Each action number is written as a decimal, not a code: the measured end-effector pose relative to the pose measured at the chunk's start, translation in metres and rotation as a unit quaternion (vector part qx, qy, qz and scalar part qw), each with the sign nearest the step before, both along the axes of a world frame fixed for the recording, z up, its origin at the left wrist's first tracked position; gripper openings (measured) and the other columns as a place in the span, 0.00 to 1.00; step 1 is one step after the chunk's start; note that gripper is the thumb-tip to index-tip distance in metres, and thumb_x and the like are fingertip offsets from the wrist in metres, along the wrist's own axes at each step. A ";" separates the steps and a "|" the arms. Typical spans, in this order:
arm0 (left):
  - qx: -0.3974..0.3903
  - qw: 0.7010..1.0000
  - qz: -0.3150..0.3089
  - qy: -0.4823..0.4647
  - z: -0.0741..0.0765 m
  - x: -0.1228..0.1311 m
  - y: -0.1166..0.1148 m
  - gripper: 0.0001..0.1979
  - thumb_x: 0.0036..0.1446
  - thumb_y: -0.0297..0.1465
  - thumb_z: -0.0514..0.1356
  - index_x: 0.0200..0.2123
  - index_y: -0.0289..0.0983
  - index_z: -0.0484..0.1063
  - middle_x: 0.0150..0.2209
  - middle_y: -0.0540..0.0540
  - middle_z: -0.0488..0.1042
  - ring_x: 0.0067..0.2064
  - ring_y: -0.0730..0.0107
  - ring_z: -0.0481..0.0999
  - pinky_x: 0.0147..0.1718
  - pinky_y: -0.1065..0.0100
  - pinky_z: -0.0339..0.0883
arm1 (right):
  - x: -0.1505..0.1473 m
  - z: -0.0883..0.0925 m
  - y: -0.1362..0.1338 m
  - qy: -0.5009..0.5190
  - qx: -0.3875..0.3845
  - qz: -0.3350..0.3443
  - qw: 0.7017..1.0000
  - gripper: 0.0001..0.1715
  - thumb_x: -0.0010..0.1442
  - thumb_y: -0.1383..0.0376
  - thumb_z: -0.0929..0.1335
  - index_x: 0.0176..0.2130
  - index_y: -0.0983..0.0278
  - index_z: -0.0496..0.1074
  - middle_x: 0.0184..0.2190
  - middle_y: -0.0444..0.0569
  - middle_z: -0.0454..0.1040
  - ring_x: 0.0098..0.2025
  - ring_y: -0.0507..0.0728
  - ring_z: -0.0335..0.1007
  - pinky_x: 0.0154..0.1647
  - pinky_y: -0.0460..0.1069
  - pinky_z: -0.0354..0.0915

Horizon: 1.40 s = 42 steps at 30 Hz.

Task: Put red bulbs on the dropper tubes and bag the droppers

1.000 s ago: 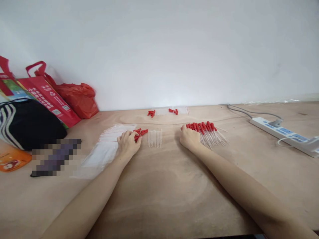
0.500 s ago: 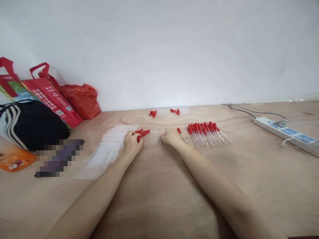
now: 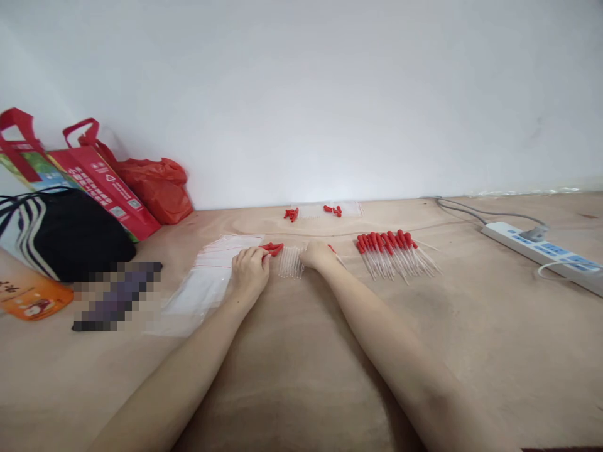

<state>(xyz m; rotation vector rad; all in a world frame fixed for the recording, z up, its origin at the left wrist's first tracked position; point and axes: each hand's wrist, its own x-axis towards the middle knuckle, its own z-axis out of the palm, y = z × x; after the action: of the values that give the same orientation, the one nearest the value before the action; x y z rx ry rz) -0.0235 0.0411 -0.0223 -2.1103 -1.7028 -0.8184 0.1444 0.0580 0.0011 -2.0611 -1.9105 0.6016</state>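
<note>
My left hand is curled over a small pile of red rubber dropper bulbs, its fingertips closed on one that is mostly covered. A row of thin clear dropper tubes lies side by side just to the right. At the row's right end my right hand is closed, with the fingertips pinched at a tube; the hand hides most of the grip. Partly behind my right wrist lies a single red-capped dropper. Farther right is a bunch of assembled red-bulb droppers, tips toward me.
Flat clear zip bags lie left of my left hand. Near the wall are more red bulbs and a small bag. Shopping bags and a black drawstring bag stand left; a power strip lies right.
My right hand has moved slightly left and away from me, now covering more of the single dropper. The tube row looks more slanted. My left fingers have curled further over the bulbs.
</note>
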 end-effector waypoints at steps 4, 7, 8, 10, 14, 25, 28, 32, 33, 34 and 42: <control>-0.014 1.000 -0.010 -0.004 -0.001 -0.002 0.002 0.07 0.53 0.28 0.54 0.30 0.37 0.73 0.34 0.45 0.76 0.36 0.60 0.73 0.40 0.60 0.58 | 0.008 -0.004 0.002 0.016 -0.017 -0.006 1.000 0.19 0.52 0.62 0.63 0.41 0.68 0.72 0.39 0.59 0.73 0.40 0.61 0.71 0.34 0.49 0.65; -0.004 1.000 -0.014 -0.011 -0.001 -0.003 0.002 0.09 0.54 0.27 0.53 0.31 0.37 0.73 0.35 0.45 0.77 0.37 0.62 0.74 0.49 0.56 0.51 | 0.016 -0.005 0.001 0.022 -0.006 -0.009 1.000 0.20 0.54 0.60 0.61 0.42 0.68 0.72 0.41 0.59 0.73 0.42 0.60 0.70 0.36 0.48 0.64; 0.004 1.000 -0.016 -0.015 -0.001 -0.003 0.003 0.09 0.54 0.27 0.53 0.30 0.37 0.73 0.34 0.46 0.77 0.36 0.63 0.74 0.50 0.56 0.49 | 0.019 -0.005 0.001 0.023 -0.002 -0.012 1.000 0.20 0.55 0.61 0.60 0.42 0.68 0.72 0.41 0.59 0.73 0.42 0.60 0.70 0.36 0.48 0.64; 0.020 0.999 -0.018 -0.023 -0.001 -0.003 0.004 0.09 0.54 0.27 0.53 0.29 0.37 0.73 0.32 0.46 0.77 0.35 0.62 0.74 0.49 0.55 0.50 | 0.026 -0.005 0.000 0.024 0.005 -0.015 1.000 0.20 0.56 0.61 0.59 0.41 0.69 0.72 0.40 0.59 0.73 0.42 0.59 0.70 0.37 0.47 0.63; 0.042 0.998 -0.018 -0.033 0.000 -0.004 0.005 0.09 0.54 0.30 0.53 0.29 0.36 0.73 0.32 0.44 0.77 0.36 0.58 0.73 0.40 0.59 0.59 | 0.044 -0.008 0.001 0.012 0.025 -0.035 0.999 0.21 0.57 0.60 0.59 0.40 0.70 0.72 0.40 0.60 0.73 0.44 0.61 0.68 0.40 0.49 0.61; 0.074 0.989 -0.107 -0.068 0.004 0.005 -0.002 0.11 0.57 0.31 0.51 0.32 0.35 0.72 0.34 0.44 0.76 0.37 0.64 0.72 0.40 0.65 0.63 | 0.081 -0.015 -0.003 -0.007 0.093 -0.076 0.993 0.17 0.55 0.66 0.58 0.35 0.73 0.71 0.34 0.62 0.73 0.39 0.60 0.69 0.37 0.48 0.60; 0.064 0.979 -0.173 -0.083 0.005 0.011 -0.010 0.11 0.58 0.32 0.50 0.32 0.36 0.70 0.34 0.44 0.75 0.38 0.65 0.72 0.40 0.65 0.64 | 0.080 -0.009 -0.009 0.003 0.130 -0.063 0.989 0.15 0.57 0.67 0.57 0.37 0.73 0.68 0.35 0.62 0.72 0.38 0.59 0.68 0.36 0.48 0.60; 0.031 0.962 -0.256 -0.087 0.003 0.025 -0.026 0.09 0.58 0.32 0.50 0.33 0.35 0.68 0.30 0.45 0.74 0.34 0.67 0.73 0.35 0.67 0.66 | 0.095 -0.004 -0.031 0.027 0.186 -0.010 0.982 0.13 0.59 0.66 0.56 0.41 0.70 0.63 0.33 0.54 0.72 0.35 0.55 0.67 0.35 0.46 0.59; 0.022 0.957 -0.276 -0.089 0.002 0.030 -0.030 0.09 0.58 0.32 0.50 0.34 0.35 0.68 0.30 0.46 0.73 0.33 0.68 0.73 0.33 0.68 0.66 | 0.103 -0.005 -0.040 0.035 0.204 0.013 0.978 0.12 0.59 0.66 0.56 0.41 0.69 0.62 0.32 0.52 0.71 0.34 0.54 0.67 0.34 0.46 0.59; 0.013 0.950 -0.298 -0.093 0.001 0.035 -0.035 0.08 0.58 0.32 0.51 0.36 0.35 0.67 0.31 0.45 0.73 0.33 0.68 0.73 0.33 0.69 0.66 | 0.111 -0.008 -0.049 0.049 0.245 0.053 0.967 0.13 0.59 0.67 0.56 0.42 0.69 0.61 0.31 0.52 0.71 0.32 0.54 0.67 0.33 0.46 0.59; -0.065 0.911 -0.393 -0.112 -0.007 0.068 -0.059 0.10 0.60 0.28 0.48 0.41 0.35 0.67 0.34 0.45 0.67 0.32 0.73 0.69 0.32 0.72 0.66 | 0.145 -0.037 -0.105 0.010 0.392 0.180 0.902 0.16 0.58 0.72 0.56 0.44 0.64 0.64 0.33 0.52 0.70 0.34 0.55 0.66 0.35 0.50 0.62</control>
<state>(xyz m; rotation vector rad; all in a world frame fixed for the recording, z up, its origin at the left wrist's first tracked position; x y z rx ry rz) 0.0443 -0.0183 -0.0292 -2.9325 -0.9566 -1.2110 0.2890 -0.0470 -0.0358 -1.2040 -2.0599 -0.1022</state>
